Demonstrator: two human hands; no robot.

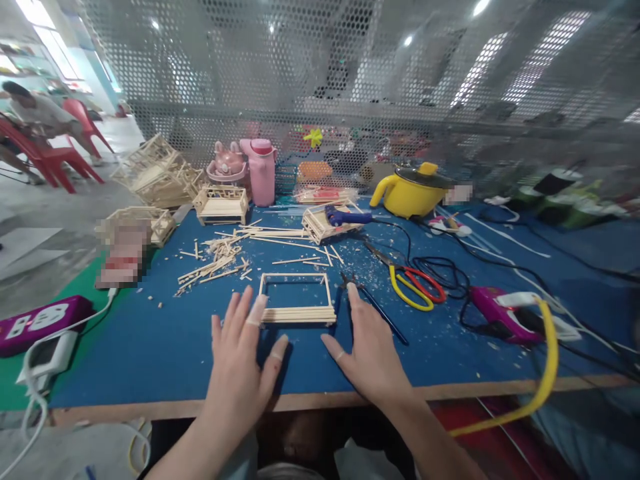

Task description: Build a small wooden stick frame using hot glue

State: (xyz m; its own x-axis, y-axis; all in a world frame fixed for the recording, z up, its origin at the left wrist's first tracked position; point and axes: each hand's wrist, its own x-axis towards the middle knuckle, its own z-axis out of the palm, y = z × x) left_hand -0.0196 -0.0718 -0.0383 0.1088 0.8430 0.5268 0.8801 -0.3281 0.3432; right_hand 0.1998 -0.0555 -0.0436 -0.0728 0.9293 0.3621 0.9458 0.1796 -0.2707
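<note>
A small rectangular frame of pale wooden sticks lies on the blue table between my hands, its near side built of several sticks side by side. My left hand is spread at the frame's left end, with finger covers on some fingertips; I cannot tell if it touches the wood. My right hand rests to the right with thumb and index finger apart, its index fingertip over the head of blue-handled pliers. Beyond the frame are loose sticks and a blue glue gun on a small wooden piece.
Scissors with yellow and red handles lie right of the pliers, near black cables. A yellow pot, pink bottle and stacked stick models stand at the back. Purple power strips lie at both sides. A person sits far left.
</note>
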